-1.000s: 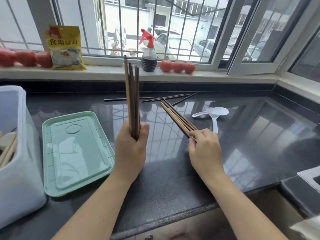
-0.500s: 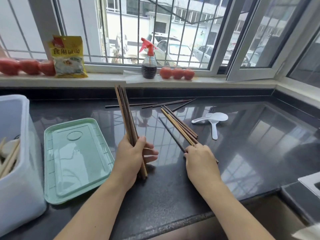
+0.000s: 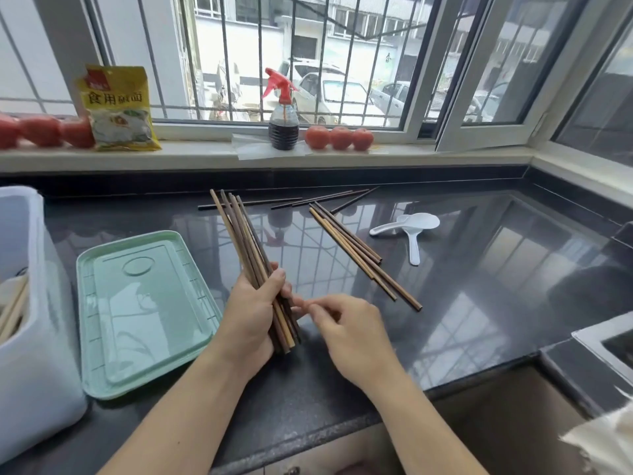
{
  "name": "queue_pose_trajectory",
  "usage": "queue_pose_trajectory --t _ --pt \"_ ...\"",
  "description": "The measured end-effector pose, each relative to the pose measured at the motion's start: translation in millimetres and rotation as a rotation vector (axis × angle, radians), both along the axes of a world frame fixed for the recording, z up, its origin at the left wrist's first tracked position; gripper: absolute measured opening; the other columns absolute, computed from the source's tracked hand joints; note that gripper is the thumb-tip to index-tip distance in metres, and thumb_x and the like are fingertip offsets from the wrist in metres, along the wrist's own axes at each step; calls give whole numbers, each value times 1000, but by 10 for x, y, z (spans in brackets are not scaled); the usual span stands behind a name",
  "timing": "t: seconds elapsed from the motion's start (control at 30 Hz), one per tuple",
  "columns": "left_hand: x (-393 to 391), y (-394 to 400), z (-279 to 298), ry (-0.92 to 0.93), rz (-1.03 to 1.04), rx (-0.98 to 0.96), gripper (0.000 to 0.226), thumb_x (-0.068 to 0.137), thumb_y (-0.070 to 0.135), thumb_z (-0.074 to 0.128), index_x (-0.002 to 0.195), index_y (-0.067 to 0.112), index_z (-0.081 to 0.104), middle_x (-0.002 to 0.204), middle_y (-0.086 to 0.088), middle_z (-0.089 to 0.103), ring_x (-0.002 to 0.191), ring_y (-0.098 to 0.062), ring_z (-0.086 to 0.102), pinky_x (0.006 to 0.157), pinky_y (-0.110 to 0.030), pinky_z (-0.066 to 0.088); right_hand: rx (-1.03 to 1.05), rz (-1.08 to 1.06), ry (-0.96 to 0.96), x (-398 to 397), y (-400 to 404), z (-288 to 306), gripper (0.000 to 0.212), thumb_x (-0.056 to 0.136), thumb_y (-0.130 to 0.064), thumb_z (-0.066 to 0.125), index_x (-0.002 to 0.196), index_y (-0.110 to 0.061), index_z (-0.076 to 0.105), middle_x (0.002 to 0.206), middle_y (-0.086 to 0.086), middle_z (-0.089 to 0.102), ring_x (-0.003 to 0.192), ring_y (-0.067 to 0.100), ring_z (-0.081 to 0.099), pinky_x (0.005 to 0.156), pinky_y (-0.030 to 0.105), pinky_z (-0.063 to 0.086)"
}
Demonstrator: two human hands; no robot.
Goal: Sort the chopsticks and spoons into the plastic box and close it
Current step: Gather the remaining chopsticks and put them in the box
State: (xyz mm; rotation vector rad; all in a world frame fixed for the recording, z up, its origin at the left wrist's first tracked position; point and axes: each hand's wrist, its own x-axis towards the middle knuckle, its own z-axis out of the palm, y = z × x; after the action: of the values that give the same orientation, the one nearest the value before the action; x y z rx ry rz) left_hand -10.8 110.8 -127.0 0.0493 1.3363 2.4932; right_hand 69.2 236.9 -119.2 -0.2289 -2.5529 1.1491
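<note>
My left hand grips a bundle of brown chopsticks, tilted up and to the left, its lower ends on the black counter. My right hand is just right of it, fingers loosely curled, fingertips touching the bundle's lower part and holding nothing. A second group of chopsticks lies loose on the counter to the right. Further loose chopsticks lie near the back wall. Two white spoons lie at centre right. The white plastic box stands far left with chopsticks inside; its green lid lies beside it.
On the window sill stand a yellow bag, a spray bottle and tomatoes. A sink rim shows at the right. The counter's front edge runs just below my forearms.
My right hand laid its chopsticks on the counter and moved left to the bundle. My left hand tipped its bundle from upright to leaning left and lowered it.
</note>
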Motion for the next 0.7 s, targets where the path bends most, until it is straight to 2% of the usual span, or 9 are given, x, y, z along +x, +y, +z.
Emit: queue_pose_trajectory --t 0.07,0.13,0.23,0.33,0.4,0.47,0.57,0.63,0.7 --pt "-8 10 1 34 11 7 4 107 12 51 107 17 50 69 -3 50 53 -18 53 60 -39 58 258 -332 164 -17 425 -95 12 94 -17 67 101 -17 77 93 -3 69 90 17 59 79 31 47" --pt "-14 4 19 119 83 17 8 108 13 50 103 19 50 71 -2 47 52 -16 48 55 -34 52 454 -587 58 -27 847 -161 19 92 -21 68 109 -14 74 104 10 66 97 35 54 85 43 46" --pt "-38 -51 21 363 221 -65 15 107 11 50 101 25 51 70 -2 46 55 -21 47 52 -32 47 469 -600 -193 -39 1107 -218 18 97 -26 62 106 -15 74 107 13 64 102 37 53 87 42 44" --pt "-21 -59 -49 620 184 -455 18 105 12 54 98 29 52 68 -1 50 58 -23 50 56 -33 46 444 -598 -156 -46 1137 -271 14 98 -19 60 99 -10 71 102 14 62 98 36 55 84 41 43" --pt "14 -20 -84 661 86 -629 13 104 13 56 95 21 51 63 -5 52 54 -17 50 55 -29 46 346 -618 -118 -32 1150 -267 14 98 -15 59 98 -8 70 102 17 62 99 39 55 85 41 43" --pt "8 0 -83 615 95 -665 11 104 12 54 94 14 49 62 -8 52 51 -17 51 52 -29 47 218 -641 -73 4 1171 -258 13 99 -14 58 99 -8 70 103 16 62 101 38 55 84 39 41" --pt "-43 -41 -34 383 153 -461 10 106 11 50 97 11 47 68 -10 56 52 -24 60 53 -38 53 57 -612 55 70 1040 -204 11 99 -13 58 100 -12 68 102 9 65 95 26 56 79 31 37" --pt "-59 -60 12 219 142 -298 6 108 14 49 104 9 47 82 -14 70 66 -32 72 59 -48 60 -64 -492 95 66 767 -134 9 100 -16 57 99 -18 66 99 1 67 93 18 59 78 30 41" --pt "-55 -57 39 91 108 -156 4 109 15 47 107 12 46 98 -18 76 85 -36 77 71 -60 61 -137 -314 80 11 400 -91 9 101 -18 58 98 -23 66 95 -7 67 90 7 60 74 21 45"
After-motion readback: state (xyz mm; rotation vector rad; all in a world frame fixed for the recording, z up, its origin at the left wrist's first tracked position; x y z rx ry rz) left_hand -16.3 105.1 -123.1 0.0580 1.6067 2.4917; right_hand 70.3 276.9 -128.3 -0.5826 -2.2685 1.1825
